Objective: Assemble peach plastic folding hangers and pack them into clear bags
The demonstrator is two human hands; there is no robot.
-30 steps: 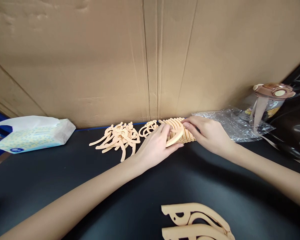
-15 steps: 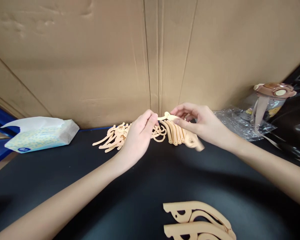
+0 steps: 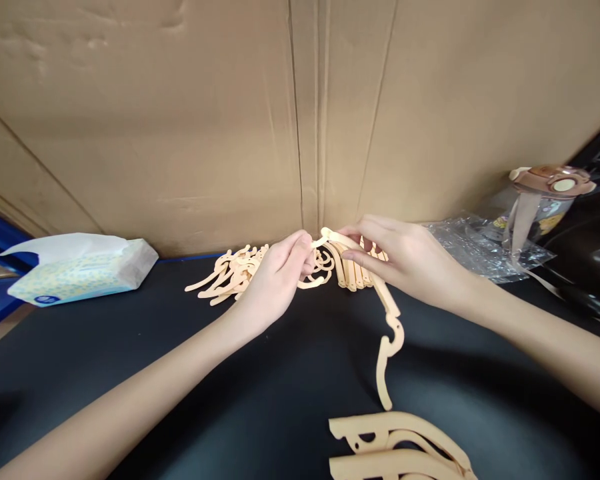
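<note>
A beige plastic folding hanger (image 3: 386,298) is held between my two hands above the black table. My right hand (image 3: 403,257) is closed round its long arm, thumb in front and fingers behind. From the lower end of that arm hangs a curved, notched piece (image 3: 383,373), its tip just above the finished-looking hangers below. My left hand (image 3: 283,270) pinches the thin curved piece (image 3: 320,241) at the hanger's upper end; the fingertips hide part of it. Behind my hands lie a row of beige hanger arms (image 3: 353,273) and a ring-shaped tangle of hooks (image 3: 323,270).
A loose pile of beige curved pieces (image 3: 225,273) lies left of my left hand. Two folded hangers (image 3: 400,460) rest at the front edge of view. A tissue pack (image 3: 85,270) stands left; a clear plastic bag (image 3: 470,247) and a bottle (image 3: 545,200) are right. Cardboard (image 3: 180,120) rises behind.
The hanger's lower part, blurred and close under my right hand before, now hangs stretched out downward. The upper joint has shifted slightly left, and my left hand has moved a little down.
</note>
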